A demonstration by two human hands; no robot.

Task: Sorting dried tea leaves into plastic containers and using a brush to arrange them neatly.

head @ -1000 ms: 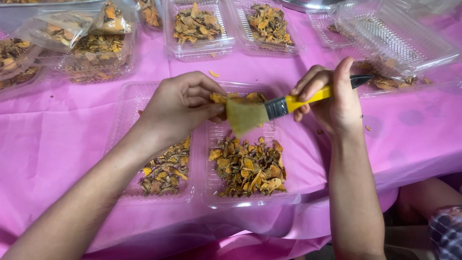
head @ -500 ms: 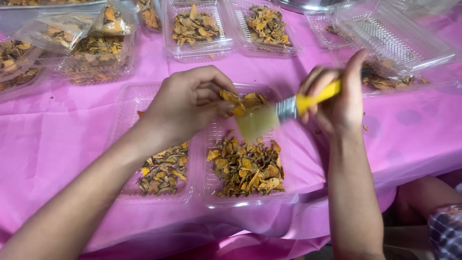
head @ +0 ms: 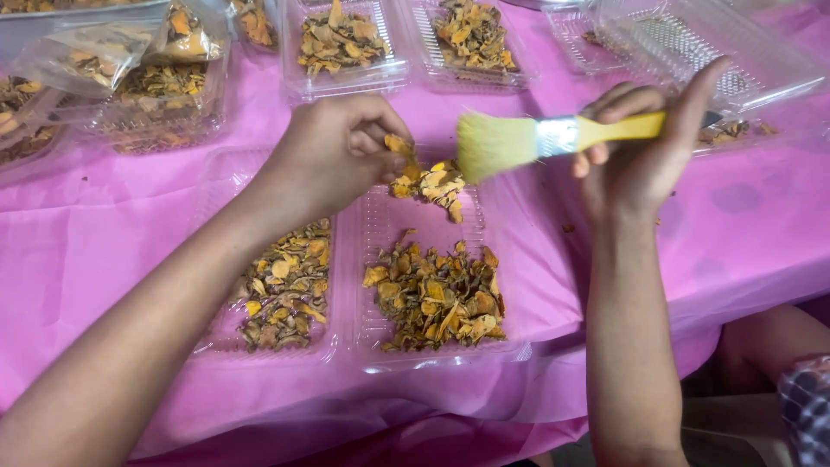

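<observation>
A yellow-handled paintbrush (head: 553,138) hovers with its bristles over dried orange slices (head: 428,180) at the far end of a clear plastic tray (head: 372,233). The right hand (head: 640,156) pinches its handle; the left hand (head: 333,151) pinches one slice. The pink-covered bench (head: 743,225) carries more trays (head: 346,73).

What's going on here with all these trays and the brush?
A person sits at a table covered in a pink cloth. The left hand pinches an orange dried piece above an open clear clamshell tray, both halves of which hold dried orange-brown slices. The right hand holds a yellow-handled paintbrush, bristles pointing at that piece. More clear trays of the same slices line the far side.
</observation>
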